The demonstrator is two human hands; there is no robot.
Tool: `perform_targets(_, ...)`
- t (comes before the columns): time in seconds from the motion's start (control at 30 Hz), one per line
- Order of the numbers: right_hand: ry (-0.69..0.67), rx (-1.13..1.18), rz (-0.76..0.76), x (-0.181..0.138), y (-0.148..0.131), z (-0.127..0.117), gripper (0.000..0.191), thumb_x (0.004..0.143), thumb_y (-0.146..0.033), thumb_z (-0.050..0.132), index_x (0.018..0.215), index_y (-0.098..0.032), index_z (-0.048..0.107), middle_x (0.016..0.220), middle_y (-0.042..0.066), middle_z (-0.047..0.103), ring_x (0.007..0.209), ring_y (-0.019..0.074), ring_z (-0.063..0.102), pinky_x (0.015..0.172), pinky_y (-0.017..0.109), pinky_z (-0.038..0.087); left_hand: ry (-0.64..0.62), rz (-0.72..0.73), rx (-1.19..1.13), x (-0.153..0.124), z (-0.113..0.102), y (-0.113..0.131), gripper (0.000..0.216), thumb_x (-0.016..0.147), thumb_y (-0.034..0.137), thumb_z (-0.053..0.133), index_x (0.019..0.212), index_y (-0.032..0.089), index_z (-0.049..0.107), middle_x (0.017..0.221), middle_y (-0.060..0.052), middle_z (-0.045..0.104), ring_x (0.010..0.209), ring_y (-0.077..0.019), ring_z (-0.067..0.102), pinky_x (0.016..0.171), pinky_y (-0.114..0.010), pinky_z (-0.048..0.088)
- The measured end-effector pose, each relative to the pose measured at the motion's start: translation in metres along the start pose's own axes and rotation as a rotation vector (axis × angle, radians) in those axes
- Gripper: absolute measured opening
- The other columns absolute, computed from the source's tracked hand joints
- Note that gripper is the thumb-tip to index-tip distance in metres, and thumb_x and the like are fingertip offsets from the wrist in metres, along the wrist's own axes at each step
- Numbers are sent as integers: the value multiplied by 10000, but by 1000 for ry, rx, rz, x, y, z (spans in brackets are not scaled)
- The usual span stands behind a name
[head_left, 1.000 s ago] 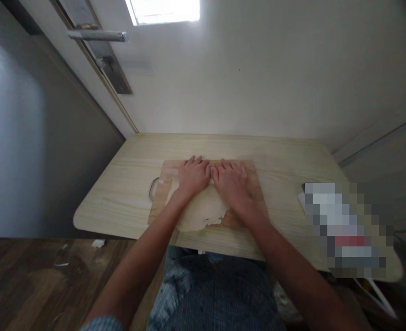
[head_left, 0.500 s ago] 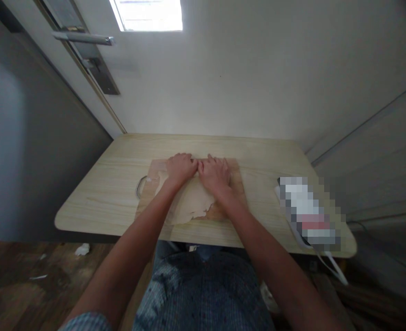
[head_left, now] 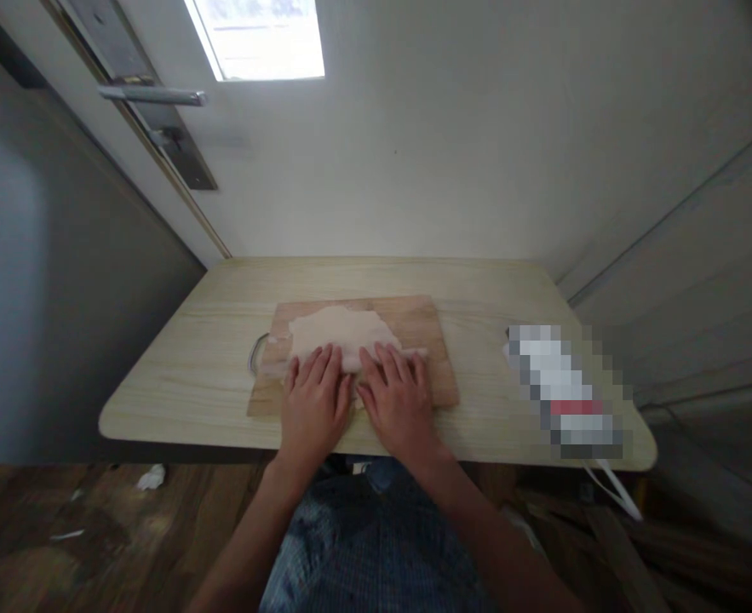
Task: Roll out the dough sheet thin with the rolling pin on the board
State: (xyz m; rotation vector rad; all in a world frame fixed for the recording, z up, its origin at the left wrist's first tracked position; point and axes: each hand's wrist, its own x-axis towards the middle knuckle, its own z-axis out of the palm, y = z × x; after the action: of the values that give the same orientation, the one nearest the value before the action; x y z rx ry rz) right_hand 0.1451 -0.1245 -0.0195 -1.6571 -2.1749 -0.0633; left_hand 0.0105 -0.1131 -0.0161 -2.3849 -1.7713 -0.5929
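A sheet of pale, flattened dough [head_left: 337,325] with ragged edges lies on a wooden cutting board [head_left: 440,375]. Across its near part runs a light-coloured rolling pin [head_left: 351,363], its ends showing to either side of my hands. My left hand [head_left: 315,396] rests palm down on the pin's left part, fingers stretched forward over it. Beside it, my right hand [head_left: 398,396] lies the same way on the right part, fingers slightly spread. Both hands are open, and they cover much of the pin and the dough's near edge.
The board lies on a light wood-grain table [head_left: 177,375], its metal loop handle [head_left: 257,353] at the left. A pixelated device [head_left: 564,392] with a white cable [head_left: 619,492] lies on the right. Behind the table stands a white door with a lever handle [head_left: 152,95].
Both hands and the rolling pin have come back toward me, from the board's far edge to the near part of the dough. The dough's far part is now uncovered.
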Motion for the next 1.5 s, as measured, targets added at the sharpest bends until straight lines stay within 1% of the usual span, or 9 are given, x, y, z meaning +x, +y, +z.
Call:
perform_targets(0.1, -34, 9, -25, -5, 2, -3, 467, 896, -369, 297, 1332, -209, 345, 1385, 68, 373, 1274, 212, 285, 1042, 444, 179, -10, 30, 26, -8, 3, -2, 468, 886, 331, 289, 1297, 130, 389, 1329, -127, 437, 1247, -257, 361, 1038, -465, 191)
perform_targets(0.2, -50, 11, -29, 6, 6, -3, 479, 898, -410, 270, 1326, -214, 356, 1377, 66, 387, 1262, 214, 308, 1044, 445, 174, -46, 50, 48, 1, 6, -6, 511, 887, 359, 267, 1331, 115, 330, 1376, -138, 365, 1269, -268, 323, 1041, -492, 161)
perform_targets(0.33, -51, 4, -3, 35, 12, 2, 470, 902, -407, 260, 1308, -210, 389, 1351, 74, 422, 1234, 221, 351, 1033, 427, 201, -101, 32, 64, 31, 6, -11, 493, 894, 341, 229, 1327, 134, 343, 1381, -117, 363, 1238, -271, 365, 1043, -508, 137)
perform_targets(0.5, -42, -22, 48, 75, 16, 9, 450, 912, -375, 229, 1223, -186, 494, 1324, 82, 455, 1245, 237, 336, 1029, 443, 197, -144, -32, 70, 74, 15, -17, 479, 898, 312, 209, 1335, 156, 328, 1377, -99, 376, 1249, -260, 352, 1018, -470, 223)
perform_targets(0.63, -55, -43, 115, 101, 20, 17, 449, 908, -350, 229, 1175, -160, 536, 1321, 118, 450, 1231, 257, 358, 999, 462, 228, -129, -96, 69, 102, 26, -24, 472, 897, 346, 218, 1282, 154, 412, 1340, -118, 425, 1243, -268, 361, 987, -424, 286)
perform_targets(0.8, -99, -43, 196, 130, 24, 19, 392, 882, -316, 286, 1054, -156, 600, 1244, 122, 517, 1132, 246, 449, 913, 400, 332, -255, -75, 50, 135, 31, -33, 476, 881, 413, 220, 1100, 159, 557, 1195, -114, 557, 1131, -247, 475, 891, -361, 392)
perform_targets(0.97, -185, -32, 273, 147, 23, 12, 332, 846, -250, 332, 949, -143, 629, 1072, 130, 604, 961, 227, 541, 816, 363, 377, -363, -184, 36, 156, 33, -37, 485, 862, 418, 216, 961, 165, 617, 1046, -124, 634, 967, -241, 578, 776, -327, 437)
perform_targets(1.2, -164, -24, 286, 145, 21, 14, 338, 845, -231, 323, 947, -144, 633, 1075, 124, 603, 1001, 233, 522, 864, 379, 333, -331, -250, 58, 155, 33, -36, 443, 834, 364, 269, 930, 149, 643, 983, -145, 653, 908, -261, 602, 714, -327, 441)
perform_targets(1.5, 0, -85, 100, 98, 17, 24, 434, 906, -291, 231, 1188, -124, 517, 1277, 133, 495, 1192, 254, 403, 972, 431, 249, -184, -59, 120, 108, 20, -21, 413, 890, 291, 237, 954, 148, 619, 1058, -110, 629, 1016, -213, 546, 868, -331, 379)
